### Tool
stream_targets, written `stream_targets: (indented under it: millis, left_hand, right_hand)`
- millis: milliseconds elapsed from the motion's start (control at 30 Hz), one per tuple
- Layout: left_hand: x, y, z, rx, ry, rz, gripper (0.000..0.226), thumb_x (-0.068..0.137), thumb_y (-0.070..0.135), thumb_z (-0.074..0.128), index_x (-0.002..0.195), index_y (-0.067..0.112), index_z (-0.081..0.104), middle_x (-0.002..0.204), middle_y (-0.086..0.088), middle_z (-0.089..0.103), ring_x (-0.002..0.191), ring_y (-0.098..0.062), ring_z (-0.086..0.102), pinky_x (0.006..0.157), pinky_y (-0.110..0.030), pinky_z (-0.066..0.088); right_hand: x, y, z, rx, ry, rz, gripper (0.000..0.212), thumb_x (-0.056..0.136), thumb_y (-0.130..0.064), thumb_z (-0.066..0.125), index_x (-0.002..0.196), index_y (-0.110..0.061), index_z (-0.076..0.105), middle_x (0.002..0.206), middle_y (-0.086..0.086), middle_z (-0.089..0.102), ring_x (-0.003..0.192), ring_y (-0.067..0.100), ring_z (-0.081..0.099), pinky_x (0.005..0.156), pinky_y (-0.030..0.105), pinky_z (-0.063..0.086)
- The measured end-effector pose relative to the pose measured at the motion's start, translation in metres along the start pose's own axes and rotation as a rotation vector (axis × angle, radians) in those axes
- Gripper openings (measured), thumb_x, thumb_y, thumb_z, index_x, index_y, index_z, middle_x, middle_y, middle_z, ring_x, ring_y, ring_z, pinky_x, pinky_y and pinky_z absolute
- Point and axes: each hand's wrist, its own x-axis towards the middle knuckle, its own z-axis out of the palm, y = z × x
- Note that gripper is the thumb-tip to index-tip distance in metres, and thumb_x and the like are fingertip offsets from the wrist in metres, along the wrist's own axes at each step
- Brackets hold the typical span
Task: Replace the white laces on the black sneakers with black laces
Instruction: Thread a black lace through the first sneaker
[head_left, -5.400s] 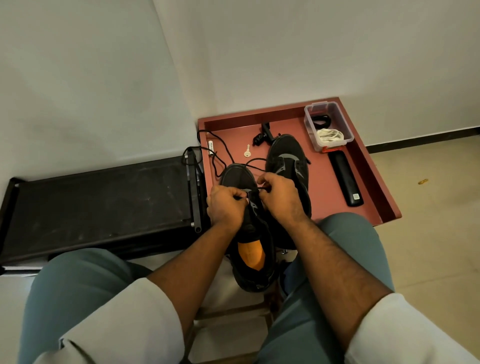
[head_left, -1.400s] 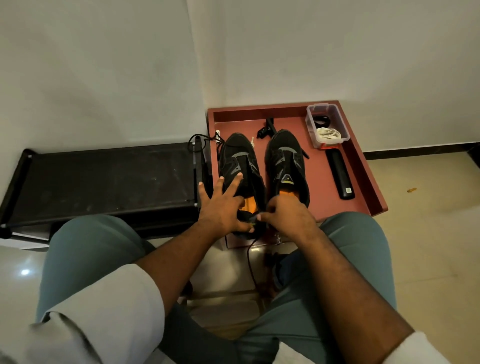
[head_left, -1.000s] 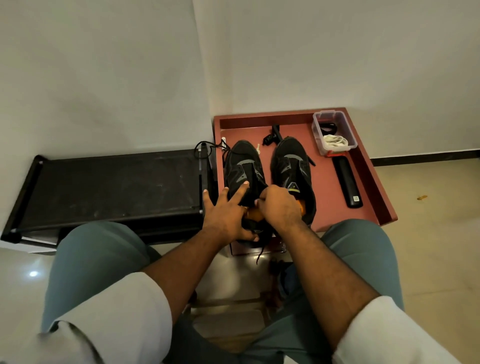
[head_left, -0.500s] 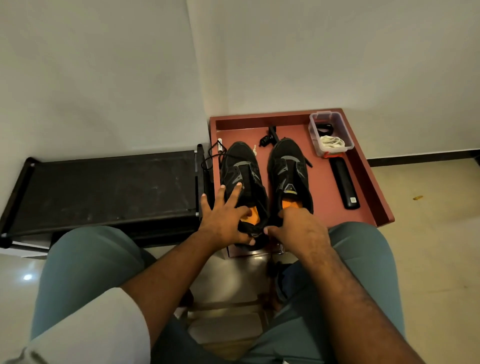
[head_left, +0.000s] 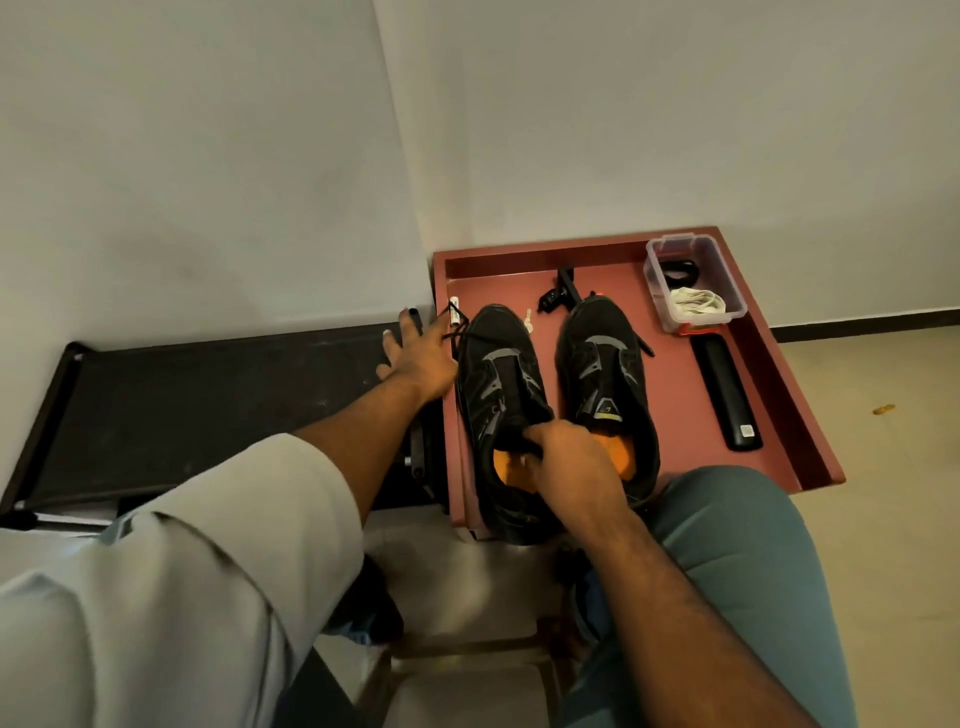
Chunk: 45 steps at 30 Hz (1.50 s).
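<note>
Black sneakers (head_left: 550, 395) sit paired, black-laced, orange insoles showing

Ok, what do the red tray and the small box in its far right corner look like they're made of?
The red tray looks like painted wood or board: matte, flat colour, square raised edges; metal can't be excluded. The small box looks like clear plastic: white laces show through its glossy, see-through walls.

black sneakers (head_left: 501, 395) with orange insoles (head_left: 511, 467), reddish-brown tray (head_left: 675, 395)
</note>
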Motion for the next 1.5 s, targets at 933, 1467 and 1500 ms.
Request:
stream_targets:
  millis: [933, 1467, 1500]
  left_hand:
    - [-0.174, 0.006, -0.074, -1.124, 0.095, 0.136, 0.018, 0.097, 0.012, 0.056, 0.110, 0.008, 0.067, 0.068, -0.001, 0.062, 0.053, -0.009, 0.058, 0.052, -0.020, 0.048]
    - [-0.200, -0.022, 0.024, -1.138, -0.393, -0.151, 0.030, 0.093, 0.042, 0.057, 0.105, 0.020, 0.074, 0.099, 0.000, 0.075, 0.094, -0.014, 0.067, 0.085, -0.035, 0.050]
    - [-0.196, -0.020, 0.021, -1.128, -0.320, -0.080, 0.027, 0.094, 0.037, 0.058, 0.104, 0.017, 0.074, 0.098, -0.002, 0.076, 0.094, -0.014, 0.068, 0.085, -0.033, 0.051]
  right_hand:
    - [-0.067, -0.025, -0.005, 1.219, -0.449, -0.244, 0.037, 0.098, -0.030, 0.043, 0.104, -0.003, 0.068, 0.068, 0.009, 0.061, 0.069, 0.020, 0.061, 0.074, 0.028, 0.051]
    - [-0.063, -0.007, -0.010, 0.899, -0.298, -0.225, 0.017, 0.093, -0.009, 0.061, 0.080, -0.003, 0.070, 0.058, 0.001, 0.056, 0.057, 0.006, 0.051, 0.061, 0.018, 0.044]
    - [-0.063, -0.007, -0.010, 0.897, -0.282, -0.222, 0.018, 0.093, -0.010, 0.062, 0.079, -0.003, 0.070, 0.058, 0.001, 0.057, 0.056, 0.007, 0.050, 0.060, 0.019, 0.043]
